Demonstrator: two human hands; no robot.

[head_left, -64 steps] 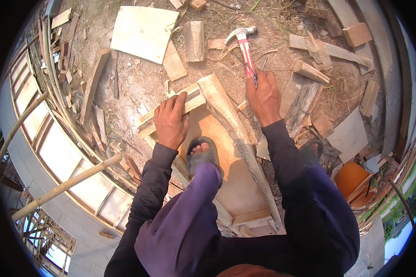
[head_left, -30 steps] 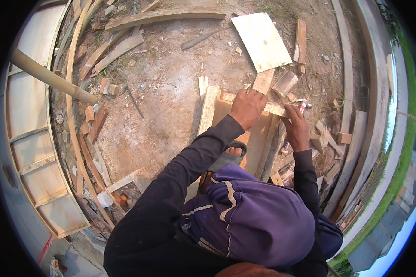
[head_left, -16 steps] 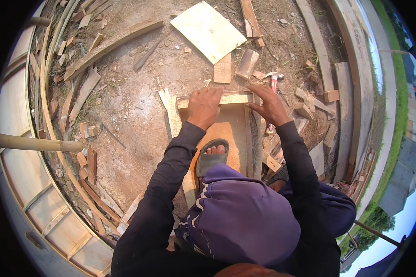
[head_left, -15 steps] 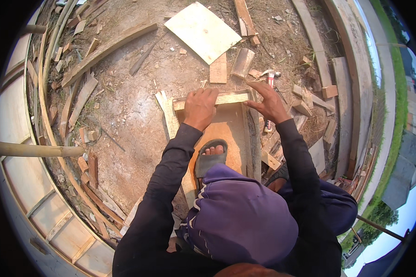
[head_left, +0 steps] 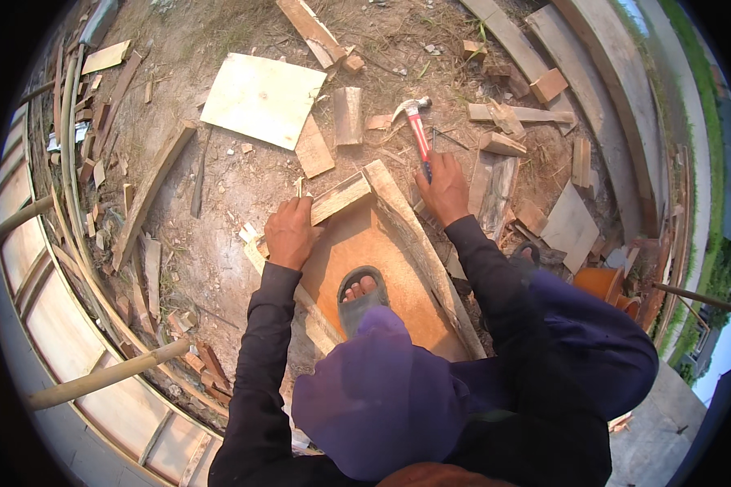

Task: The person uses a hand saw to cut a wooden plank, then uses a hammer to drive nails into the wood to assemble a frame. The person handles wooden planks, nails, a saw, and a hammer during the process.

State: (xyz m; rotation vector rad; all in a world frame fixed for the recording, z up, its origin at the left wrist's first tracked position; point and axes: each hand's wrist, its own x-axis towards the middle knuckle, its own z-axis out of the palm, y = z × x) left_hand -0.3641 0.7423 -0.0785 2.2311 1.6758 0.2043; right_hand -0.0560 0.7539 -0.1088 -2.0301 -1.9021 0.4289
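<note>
— Right hand (head_left: 443,188) has been shifted from the crosspiece (head_left: 341,199) to the hammer (head_left: 417,134); left hand (head_left: 292,234) has been moved out to the crosspiece's left end. State of both?

— Well apart. Right fingers are closed round the dark grip. Left fingers are laid over the wood; whether it is clamped cannot be told.

— Positions?

— Crosspiece: at the far end of the wooden frame (head_left: 321,325), its right end close to the right rail (head_left: 425,253). Hammer: beyond that rail, head pointing away; whether it is lifted off the ground (head_left: 219,203) cannot be told. A sandalled foot (head_left: 361,296) is set on the brown panel (head_left: 402,292).

— Expected handling?

— Hammer judged stiff and head-heavy; best held low on the grip. Crosspiece judged light, stiff, rough enough not to slip, liable to splinter; best held over its upper edge, away from the cut ends.
</note>
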